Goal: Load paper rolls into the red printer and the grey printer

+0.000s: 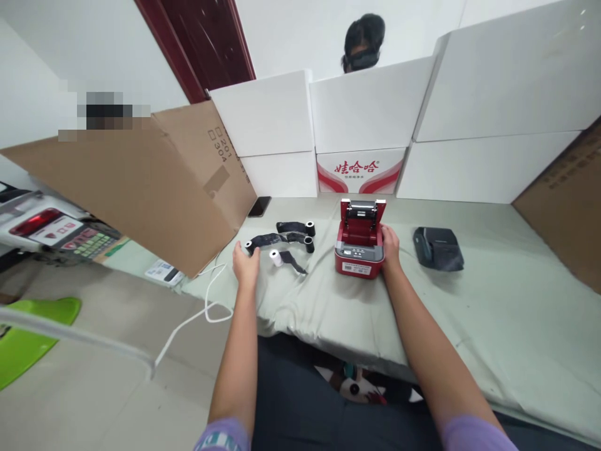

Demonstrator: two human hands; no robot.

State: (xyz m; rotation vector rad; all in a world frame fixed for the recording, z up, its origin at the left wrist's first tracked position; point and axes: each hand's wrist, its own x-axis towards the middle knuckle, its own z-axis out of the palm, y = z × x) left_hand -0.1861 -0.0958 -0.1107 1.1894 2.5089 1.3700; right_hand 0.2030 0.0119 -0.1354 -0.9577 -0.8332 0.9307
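Note:
A small red label printer [359,245] stands on the pale green cloth with its lid raised. My right hand [390,247] rests against the printer's right side, fingers curled on its edge. My left hand [246,263] reaches to the left, fingers closing on the end of a black ribbon roll [263,240]. Two more rolls lie close by: a black ribbon roll [297,228] behind it and a white-cored roll [282,258] in front.
A black printer [437,248] lies right of the red one. A phone [260,206] lies by a brown cardboard box [141,181]. White boxes [375,113] wall the back; another person's head shows behind them. A white cable [197,313] trails left.

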